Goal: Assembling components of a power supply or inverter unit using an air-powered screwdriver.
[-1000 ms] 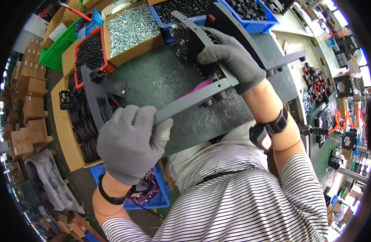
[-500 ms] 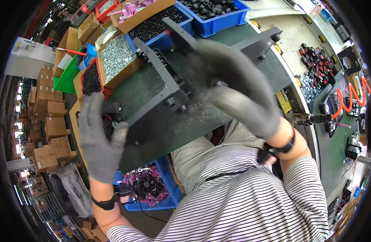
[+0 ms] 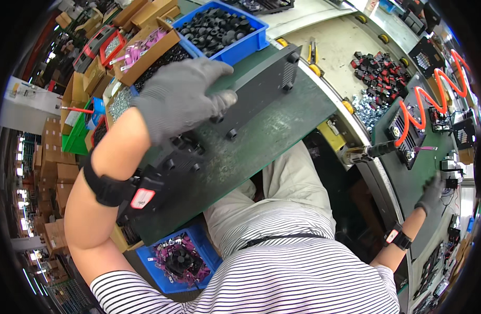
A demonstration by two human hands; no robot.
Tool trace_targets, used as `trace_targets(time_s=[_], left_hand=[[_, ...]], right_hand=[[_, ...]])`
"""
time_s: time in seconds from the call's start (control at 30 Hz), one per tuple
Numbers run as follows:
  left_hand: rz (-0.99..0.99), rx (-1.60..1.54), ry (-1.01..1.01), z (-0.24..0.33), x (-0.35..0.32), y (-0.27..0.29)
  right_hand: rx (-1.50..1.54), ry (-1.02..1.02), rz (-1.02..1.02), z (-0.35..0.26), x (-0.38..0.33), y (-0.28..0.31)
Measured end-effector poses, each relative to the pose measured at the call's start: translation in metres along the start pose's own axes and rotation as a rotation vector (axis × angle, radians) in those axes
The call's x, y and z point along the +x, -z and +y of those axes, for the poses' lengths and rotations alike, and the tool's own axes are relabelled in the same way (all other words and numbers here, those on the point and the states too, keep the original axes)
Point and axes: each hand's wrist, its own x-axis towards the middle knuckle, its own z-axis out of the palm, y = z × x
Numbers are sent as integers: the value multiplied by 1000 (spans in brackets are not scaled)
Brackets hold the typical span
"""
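My left hand (image 3: 185,97), in a grey glove, is held over the green-topped table with its thumb and forefinger apart. Its fingertips are at the left end of a long black panel (image 3: 261,94) with small round feet; I cannot tell whether they touch it. Below that forearm lies another dark part with round feet (image 3: 183,162), partly hidden by the arm. Far to the right, my right hand (image 3: 432,194), also gloved, is stretched out over a second green table, fingers extended, close to small black devices with cables (image 3: 451,175).
Behind the panel stands a blue bin (image 3: 264,36) of black round parts. Boxes of screws and purple pieces (image 3: 141,49) are at the left. A blue bin (image 3: 159,277) with a black fan is below the table edge. A power screwdriver (image 3: 374,150) with an orange coiled hose hangs right.
My view has turned to the right. The right hand has left the panel area and reached far right. The left hand has moved up and across to the panel's left end.
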Motion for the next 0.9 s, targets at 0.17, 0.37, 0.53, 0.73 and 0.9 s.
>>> trace_targets(time_s=[0.17,0.37,0.53,0.73,0.9], left_hand=[[-135,-152,36,4,14,-36],[-200,-104,79,6,-7,-29],[-288,-163,137,6,-18,-21],[-298,-211,261,5,-6,-33],[-295,-144,313,8,-6,-40]], right_hand=[[-215,-410,-361,38,15,-24],[-179,-201,-524,31,17,-55],[68,-218,-546,24,37,-62],[-256,1495,-473,-61,43,-169],[216,374,-1240,-157,-28,-289]])
